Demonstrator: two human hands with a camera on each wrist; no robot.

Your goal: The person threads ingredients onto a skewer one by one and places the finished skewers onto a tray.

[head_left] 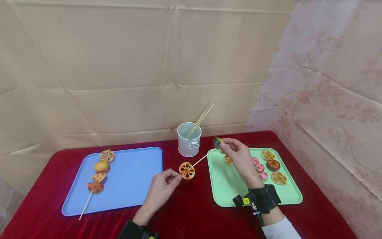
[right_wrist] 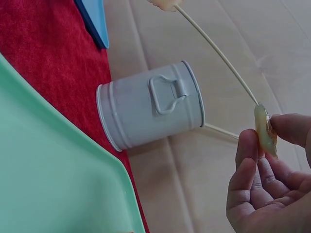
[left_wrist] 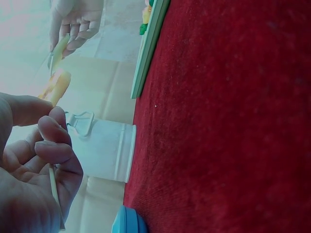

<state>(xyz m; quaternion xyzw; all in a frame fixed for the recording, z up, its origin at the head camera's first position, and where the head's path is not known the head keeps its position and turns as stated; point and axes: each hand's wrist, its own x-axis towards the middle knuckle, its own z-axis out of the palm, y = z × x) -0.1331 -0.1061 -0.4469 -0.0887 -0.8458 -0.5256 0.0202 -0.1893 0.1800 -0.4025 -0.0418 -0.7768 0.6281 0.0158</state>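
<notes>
My left hand (head_left: pixel 162 189) pinches a wooden skewer (head_left: pixel 204 157) just behind a browned lotus root slice (head_left: pixel 187 170) threaded on it. In the left wrist view, the stick's lower end runs beneath the curled fingers. Between thumb and fingertips, my right hand (head_left: pixel 238 157) holds a small food slice (head_left: pixel 218 143), dark on one side and yellow at the edge. It looks pale green in the right wrist view, where the skewer's far tip meets the slice (right_wrist: pixel 263 128); whether it is pierced I cannot tell.
A blue tray (head_left: pixel 134 179) on the left bears a loaded skewer (head_left: pixel 95 188). The green tray (head_left: pixel 221 196) holds lotus slices (head_left: pixel 279 178), pink pieces (head_left: pixel 259 167) and a brown round piece (head_left: pixel 273 165). Behind stands a white bucket (head_left: pixel 188 147) with bare skewers (head_left: pixel 203 118).
</notes>
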